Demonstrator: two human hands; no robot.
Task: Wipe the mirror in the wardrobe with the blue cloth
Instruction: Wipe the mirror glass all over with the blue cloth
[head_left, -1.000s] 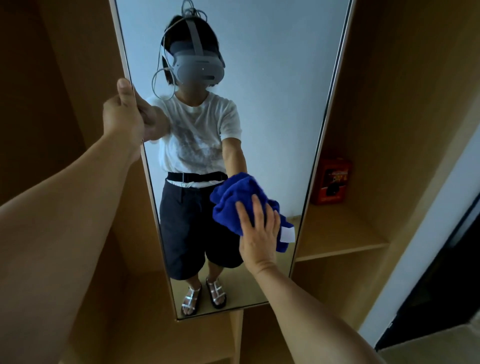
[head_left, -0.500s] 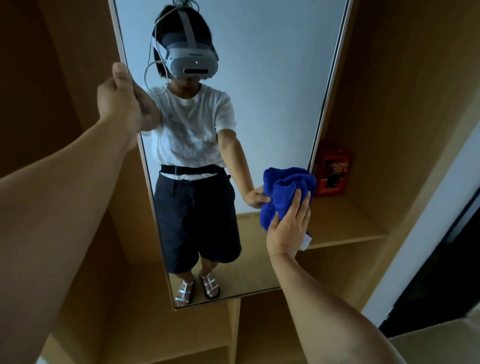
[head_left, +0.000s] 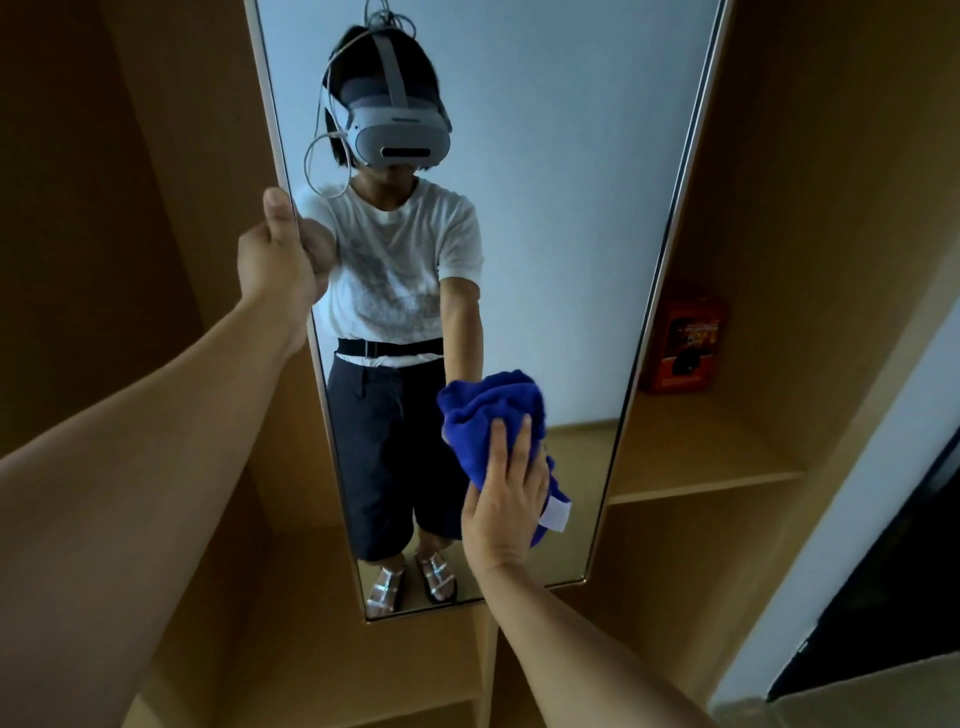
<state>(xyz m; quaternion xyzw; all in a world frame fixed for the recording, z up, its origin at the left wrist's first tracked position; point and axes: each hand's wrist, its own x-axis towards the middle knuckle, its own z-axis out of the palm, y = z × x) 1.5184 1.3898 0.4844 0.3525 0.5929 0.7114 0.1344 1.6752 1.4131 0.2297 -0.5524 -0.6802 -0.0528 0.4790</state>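
Observation:
A tall framed mirror (head_left: 571, 208) stands inside the wooden wardrobe and reflects a person wearing a headset. My left hand (head_left: 275, 260) grips the mirror's left edge, thumb up along the frame. My right hand (head_left: 501, 504) presses a bunched blue cloth (head_left: 488, 410) flat against the lower middle of the glass, fingers straight over it. A white label hangs from the cloth's lower right corner.
A red box (head_left: 685, 338) stands on the wooden shelf (head_left: 701, 457) right of the mirror. Wooden wardrobe panels (head_left: 171, 156) flank the mirror, with another shelf below it. A white door frame (head_left: 857, 493) and a dark opening lie at the far right.
My right hand slid the cloth from the mirror's right edge back left to the lower middle of the glass. My left hand kept its grip on the frame.

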